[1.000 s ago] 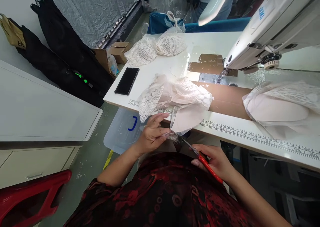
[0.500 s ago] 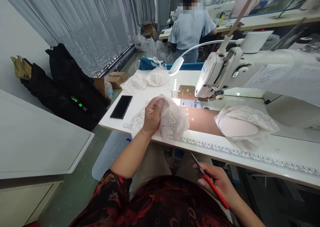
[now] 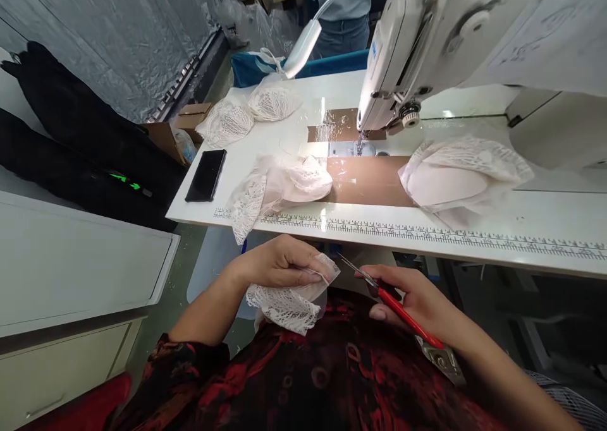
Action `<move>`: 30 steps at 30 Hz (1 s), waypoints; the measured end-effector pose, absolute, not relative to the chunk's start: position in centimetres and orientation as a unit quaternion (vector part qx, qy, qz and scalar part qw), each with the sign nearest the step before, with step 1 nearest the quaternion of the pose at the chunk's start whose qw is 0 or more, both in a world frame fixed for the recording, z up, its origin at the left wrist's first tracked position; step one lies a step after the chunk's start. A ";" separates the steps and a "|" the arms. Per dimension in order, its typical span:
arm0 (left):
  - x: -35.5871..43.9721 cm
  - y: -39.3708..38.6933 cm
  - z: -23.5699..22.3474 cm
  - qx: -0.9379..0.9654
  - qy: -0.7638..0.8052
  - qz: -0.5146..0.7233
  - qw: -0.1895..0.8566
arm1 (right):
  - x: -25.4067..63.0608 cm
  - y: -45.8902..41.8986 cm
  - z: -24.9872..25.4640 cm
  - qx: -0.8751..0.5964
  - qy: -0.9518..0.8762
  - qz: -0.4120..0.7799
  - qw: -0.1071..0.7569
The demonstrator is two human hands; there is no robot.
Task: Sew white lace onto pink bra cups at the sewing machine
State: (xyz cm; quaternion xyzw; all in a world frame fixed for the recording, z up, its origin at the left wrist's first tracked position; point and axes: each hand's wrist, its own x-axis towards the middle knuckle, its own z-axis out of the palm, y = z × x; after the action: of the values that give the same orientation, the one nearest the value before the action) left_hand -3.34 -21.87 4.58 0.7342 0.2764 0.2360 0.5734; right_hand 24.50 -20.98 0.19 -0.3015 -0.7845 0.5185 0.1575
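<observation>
Below the table's front edge, my left hand (image 3: 287, 263) is closed, pinching a white lace cup (image 3: 287, 308) that hangs over my lap. A sheer edge of it pokes out past my thumb and forefinger. To its right, my right hand (image 3: 412, 298) is wrapped round red-handled scissors (image 3: 403, 314). Their thin pointed blades aim up and left, just short of the fabric edge. On the table above my hands lies another lace piece (image 3: 289, 181). A padded lace cup (image 3: 455, 178) rests farther right.
The white sewing machine (image 3: 393, 58) stands at the back right, a lamp (image 3: 303, 48) beside it. A black phone (image 3: 206, 175) lies at the table's left end, near a pair of lace cups (image 3: 230, 121). Behind the table stands a person (image 3: 339, 14).
My left hand has come down off the table towards my lap with the lace cup. My right hand has raised the scissors close to it. The view has tilted down.
</observation>
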 end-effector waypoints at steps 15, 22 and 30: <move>-3.4 -22.8 2.8 0.770 0.314 0.247 0.498 | 22.2 -20.7 1.1 -0.285 -0.818 0.479 0.143; -3.4 -22.7 2.6 0.769 0.290 0.248 0.513 | 22.4 -20.7 0.3 -0.282 -0.813 0.493 0.130; -2.1 -22.7 2.4 0.731 0.324 0.255 0.544 | 22.9 -21.5 -2.1 -0.303 -0.790 0.505 0.172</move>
State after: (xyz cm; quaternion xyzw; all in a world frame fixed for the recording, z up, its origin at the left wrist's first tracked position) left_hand -2.15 -22.65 2.37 0.7311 0.3238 0.2547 0.5438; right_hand 22.93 -21.54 -2.07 -0.3035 -0.7895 0.5049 0.1722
